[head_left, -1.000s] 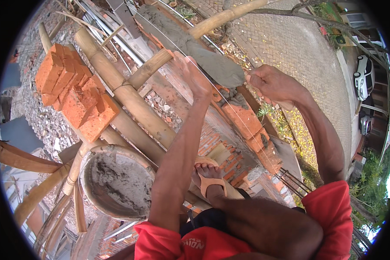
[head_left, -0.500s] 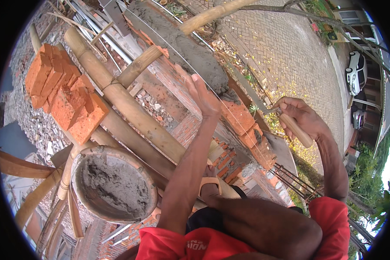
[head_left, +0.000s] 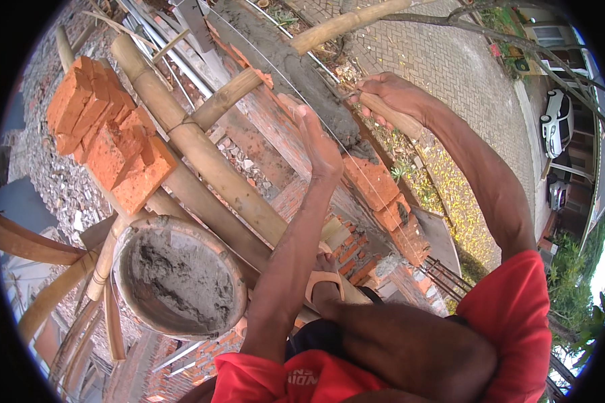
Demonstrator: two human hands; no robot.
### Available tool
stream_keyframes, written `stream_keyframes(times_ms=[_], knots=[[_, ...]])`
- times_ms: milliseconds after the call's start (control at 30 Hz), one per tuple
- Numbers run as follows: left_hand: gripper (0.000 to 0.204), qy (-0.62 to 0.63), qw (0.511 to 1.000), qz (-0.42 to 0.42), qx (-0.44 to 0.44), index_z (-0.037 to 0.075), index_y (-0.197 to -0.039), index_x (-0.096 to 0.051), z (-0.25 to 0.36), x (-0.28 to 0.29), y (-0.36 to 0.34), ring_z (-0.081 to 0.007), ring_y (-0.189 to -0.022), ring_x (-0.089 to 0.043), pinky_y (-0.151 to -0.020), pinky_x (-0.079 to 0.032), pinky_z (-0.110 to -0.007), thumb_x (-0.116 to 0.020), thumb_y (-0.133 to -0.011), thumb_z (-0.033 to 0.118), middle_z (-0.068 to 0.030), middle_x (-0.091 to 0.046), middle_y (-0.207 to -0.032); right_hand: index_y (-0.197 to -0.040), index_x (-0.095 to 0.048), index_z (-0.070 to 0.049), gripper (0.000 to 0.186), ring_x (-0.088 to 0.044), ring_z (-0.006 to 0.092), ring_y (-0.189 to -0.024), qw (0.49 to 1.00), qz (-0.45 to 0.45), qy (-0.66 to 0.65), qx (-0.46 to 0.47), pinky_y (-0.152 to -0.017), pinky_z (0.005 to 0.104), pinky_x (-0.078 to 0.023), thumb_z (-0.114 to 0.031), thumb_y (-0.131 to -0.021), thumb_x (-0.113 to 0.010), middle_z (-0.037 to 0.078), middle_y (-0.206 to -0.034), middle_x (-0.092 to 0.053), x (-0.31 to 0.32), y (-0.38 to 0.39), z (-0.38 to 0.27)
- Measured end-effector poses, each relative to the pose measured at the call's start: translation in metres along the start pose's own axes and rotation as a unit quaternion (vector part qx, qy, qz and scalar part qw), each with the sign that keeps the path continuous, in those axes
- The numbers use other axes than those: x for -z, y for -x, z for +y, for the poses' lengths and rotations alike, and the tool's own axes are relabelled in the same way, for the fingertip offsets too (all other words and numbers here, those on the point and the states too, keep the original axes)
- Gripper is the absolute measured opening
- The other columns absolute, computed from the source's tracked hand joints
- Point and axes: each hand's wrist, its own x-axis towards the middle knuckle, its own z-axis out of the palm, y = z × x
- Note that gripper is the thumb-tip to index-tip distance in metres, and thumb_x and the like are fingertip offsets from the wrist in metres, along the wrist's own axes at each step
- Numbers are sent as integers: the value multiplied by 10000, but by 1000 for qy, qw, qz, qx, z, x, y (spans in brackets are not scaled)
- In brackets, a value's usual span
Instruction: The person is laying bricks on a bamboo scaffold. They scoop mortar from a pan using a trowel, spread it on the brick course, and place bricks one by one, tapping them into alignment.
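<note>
My right hand [head_left: 395,97] is closed round the wooden handle of a trowel [head_left: 400,121], above the far side of the brick wall. The trowel's metal neck shows beyond my fingers; its blade is hard to make out. My left hand [head_left: 319,149] is open, fingers stretched out along the wall's near side, and holds nothing. Between the hands runs a thick bed of wet grey mortar [head_left: 296,70] on top of the wall. Orange bricks [head_left: 370,181] lie in line at the end of the mortar. A taut white string [head_left: 275,75] passes along the wall top.
A round tub [head_left: 232,285] of grey mortar stands at my left, below a stack of orange bricks [head_left: 104,127]. Bamboo poles [head_left: 208,168] form the scaffold; one pole [head_left: 353,25] crosses the wall. Steel bars [head_left: 444,277] stick out at the right end. Paving lies far below.
My right hand has swung left and away from me with the trowel, nearer to the mortar bed. My left hand stays open beside the wall. The view has shifted slightly.
</note>
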Motion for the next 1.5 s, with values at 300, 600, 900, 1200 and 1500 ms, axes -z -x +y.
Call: stream_keyframes(times_ms=[300, 600, 900, 1200, 1500], knots=[[863, 33, 999, -8, -17, 101, -1691, 5, 34, -13, -2, -246, -1627, -13, -1303, -11, -405, -352, -1090, 607, -129, -28, -1763, -1057, -634, -10, 372, -566, 132, -493, 994, 10, 40, -104, -444, 292, -470, -355, -1105, -505, 55, -722, -621, -5, 150, 61], [866, 92, 978, 27, -182, 24, -1668, -126, 172, -52, -30, -225, -1618, -93, -1296, -28, -393, -412, -1067, 578, -136, -102, -1757, -1059, -654, -32, 379, -543, 103, -435, 1000, 28, -5, 8, -379, 268, -450, -386, -1101, -523, 36, -686, -628, 16, 101, 34], [597, -310, 874, -129, -350, 57, -1602, -325, 359, 2, 19, -335, -1558, -302, -1320, -152, -465, -266, -1132, 419, -221, -410, -1615, -1086, -622, -2, 381, -551, 110, -462, 995, 5, 86, 41, -393, 278, -476, -358, -1111, -491, 38, -691, -600, 0, 22, -12], [642, -602, 778, 41, -172, 130, -1647, -299, 470, 169, 155, -297, -1595, -231, -1331, -95, -475, -209, -1128, 496, -145, -334, -1687, -1032, -686, 5, 343, -630, 177, -569, 968, 68, 236, -54, -507, 334, -501, -317, -1077, -579, 79, -712, -636, 4, 185, 60], [683, -246, 955, 153, -64, 66, -1631, -304, 435, 207, 216, -281, -1583, -263, -1315, -158, -438, -217, -1134, 526, -173, -332, -1678, -1066, -673, -29, 182, -734, 294, -829, 593, 90, 769, 221, -722, 424, -570, -181, -969, -648, 124, -944, -678, -42, 178, -22]])
